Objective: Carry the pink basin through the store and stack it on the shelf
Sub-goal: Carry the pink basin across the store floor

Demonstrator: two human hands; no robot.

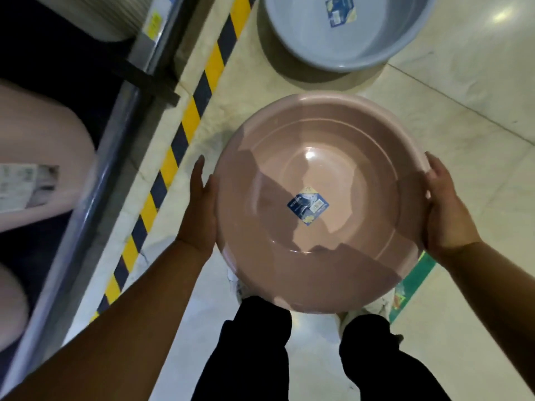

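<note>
From the head view, we've got the pink basin [315,204] clamped between both palms: our left hand [201,209] pressed flat on one rim, our right hand [447,209] wrapped on the opposite rim. Beyond our grip sits a grey-blue basin [344,39] on the floor [463,117]; outside the left hand, the shelf [115,134] with pink basins [37,157].

I can read nothing: the blue diamond sticker [308,206] inside the round pink plastic basin [315,146] shows print too small and blurred for me.
</note>
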